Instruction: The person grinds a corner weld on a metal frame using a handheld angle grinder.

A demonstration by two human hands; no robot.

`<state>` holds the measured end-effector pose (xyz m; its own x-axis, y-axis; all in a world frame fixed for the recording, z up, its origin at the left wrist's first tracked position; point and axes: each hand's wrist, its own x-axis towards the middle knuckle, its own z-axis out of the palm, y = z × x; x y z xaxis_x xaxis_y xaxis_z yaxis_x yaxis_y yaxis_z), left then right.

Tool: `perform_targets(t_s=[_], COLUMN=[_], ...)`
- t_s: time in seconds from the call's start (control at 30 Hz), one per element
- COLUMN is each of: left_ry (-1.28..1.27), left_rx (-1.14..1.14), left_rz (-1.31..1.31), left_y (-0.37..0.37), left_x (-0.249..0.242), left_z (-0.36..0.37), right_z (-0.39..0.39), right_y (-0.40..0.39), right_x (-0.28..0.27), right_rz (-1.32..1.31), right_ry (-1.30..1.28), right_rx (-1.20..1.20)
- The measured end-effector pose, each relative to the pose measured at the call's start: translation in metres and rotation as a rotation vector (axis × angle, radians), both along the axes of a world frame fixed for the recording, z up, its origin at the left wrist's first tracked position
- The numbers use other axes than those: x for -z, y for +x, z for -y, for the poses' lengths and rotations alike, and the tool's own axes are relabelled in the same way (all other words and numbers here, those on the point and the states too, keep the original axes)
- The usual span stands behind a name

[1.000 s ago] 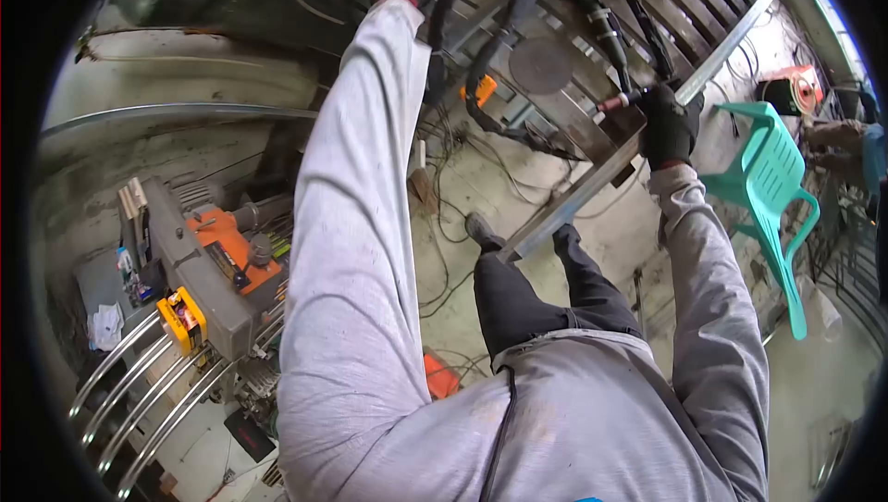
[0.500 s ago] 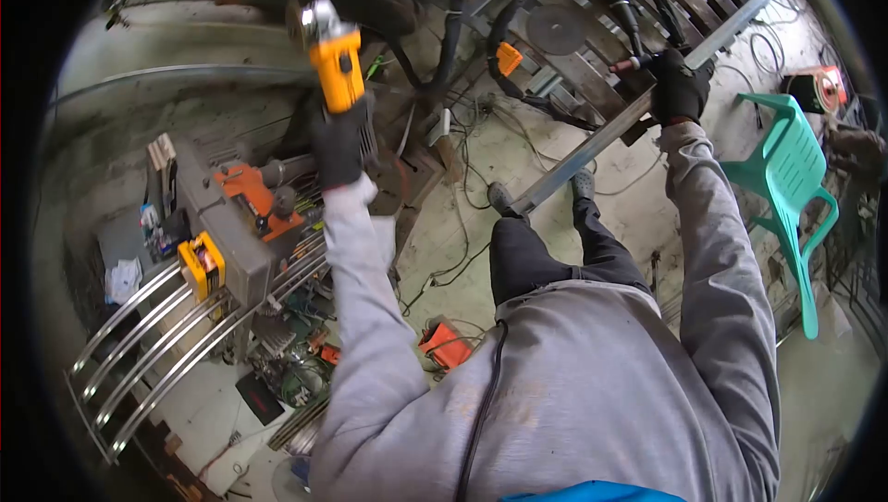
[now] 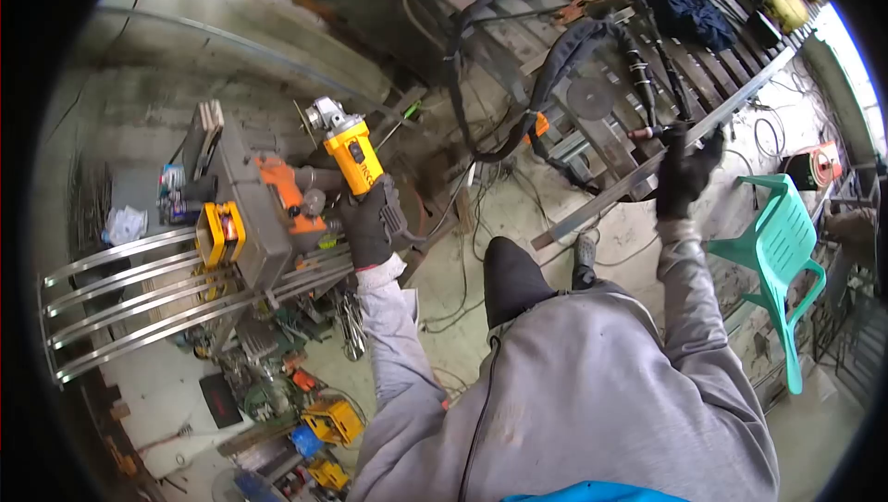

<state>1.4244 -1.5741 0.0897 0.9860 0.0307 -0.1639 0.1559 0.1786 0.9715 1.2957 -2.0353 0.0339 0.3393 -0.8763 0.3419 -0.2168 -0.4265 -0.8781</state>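
My left hand (image 3: 368,223), in a dark glove, is closed round the body of a yellow angle grinder (image 3: 356,152). The grinder's silver head and thin disc point up and left, over the bench side. My right hand (image 3: 686,172), also gloved, is at a long metal bar (image 3: 601,198) that runs diagonally along the slatted table's edge. Its fingers look spread, with a gap between them; whether they touch the bar is hard to tell. Just left of those fingers lies a torch-like tool with a reddish tip (image 3: 640,134).
A green plastic chair (image 3: 782,224) stands at my right. Black hoses (image 3: 569,58) and a round disc (image 3: 590,98) lie on the slatted table. On the left are an orange power tool (image 3: 289,195), a yellow box (image 3: 220,234) and metal rails (image 3: 120,271). Cables cross the floor.
My left hand has lowered the grinder and brought it slightly right. My right hand has loosened from its wrap round the bar. The view has shifted, with one leg forward.
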Motion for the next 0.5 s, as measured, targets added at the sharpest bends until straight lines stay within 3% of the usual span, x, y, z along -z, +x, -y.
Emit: perform_targets(t_s=[0.1, 0.13, 0.2, 0.27, 0.33, 0.37, 0.43, 0.47, 0.5], left_ry=[0.086, 0.090, 0.177, 0.297, 0.515, 0.498, 0.855, 0.869, 1.018], left_rx=[0.062, 0.147, 0.296, 0.421, 0.536, 0.543, 0.726, 0.764, 0.827], left_rz=[-0.045, -0.069, -0.117, -0.096, -0.159, -0.153, -0.113, -0.100, -0.062], left_y=[0.021, 0.033, 0.065, 0.102, 0.130, 0.148, 0.174, 0.183, 0.198], left_x=[-0.012, -0.012, -0.014, -0.020, -0.012, -0.006, 0.005, 0.010, 0.032], left_z=[0.013, 0.015, 0.013, 0.027, 0.030, 0.038, 0.057, 0.070, 0.078], right_z=[-0.074, -0.102, -0.140, -0.145, -0.145, -0.145, -0.147, -0.149, -0.152], right_y=[0.034, 0.052, 0.089, 0.121, 0.146, 0.158, 0.164, 0.167, 0.168], right_x=[0.020, 0.010, 0.030, 0.064, 0.142, 0.180, 0.149, 0.122, 0.114], right_rz=[0.407, 0.407, 0.205, -0.112, -0.209, -0.257, -0.260, -0.197, -0.194], right_ry=[0.477, 0.643, 1.054, 0.904, 0.829, 0.791, 1.233, 1.475, 1.472], right_rx=[-0.462, -0.543, -0.464, -0.482, -0.499, -0.506, -0.305, -0.141, -0.136])
